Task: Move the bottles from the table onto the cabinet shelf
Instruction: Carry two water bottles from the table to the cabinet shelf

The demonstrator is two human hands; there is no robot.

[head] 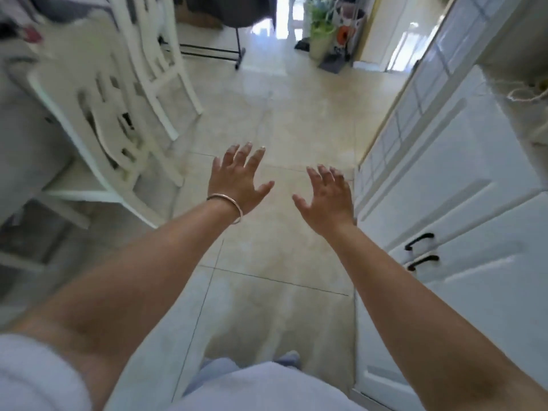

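Between chairs (112,120) and cabinet (462,209), left hand (237,179), right hand (326,200), fingers spread, empty

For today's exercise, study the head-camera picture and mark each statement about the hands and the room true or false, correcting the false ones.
1. Both hands are empty, fingers spread. True.
2. The left hand grips a bottle. False: it holds nothing; no bottle is in view.
3. A bracelet sits on the left wrist. True.
4. The white cabinet stands on the person's left. False: it is on the right, beside the right hand.
5. White chairs stand on the left. True.
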